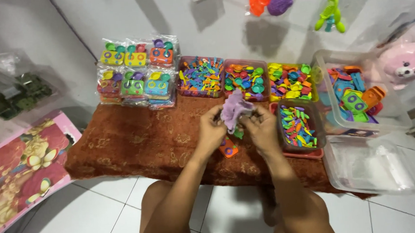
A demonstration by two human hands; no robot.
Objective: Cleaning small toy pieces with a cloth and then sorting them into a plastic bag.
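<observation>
Over the brown cloth: both hands meet mid-scene, above the patterned brown cloth (138,143) spread on the floor.
Left hand: the left hand (211,128) has its fingers (215,112) curled in and clamped on the left edge of a purple toy piece (233,108).
Right hand: the right hand (263,127) closes on the same purple piece from the right, fingers (253,115) pinched around its lower edge.
Purple piece: held up between the two hands, just above the cloth; something green peeks out beneath it, too small to tell what.
Orange piece: a small orange toy (228,148) lies on the cloth directly below the hands, apart from them.
Behind the hands: three trays of mixed coloured plastic bits, a purple-rimmed tray (201,77), a red tray (245,78) and a yellow tray (290,81), side by side at the far edge of the cloth.
Right of the hands: a dark tray (297,126) of small bright pieces, just beside the right hand; beyond it a clear tub (394,115) with larger toy parts.
Far left of the cloth: stacked bagged toy sets (135,73).
</observation>
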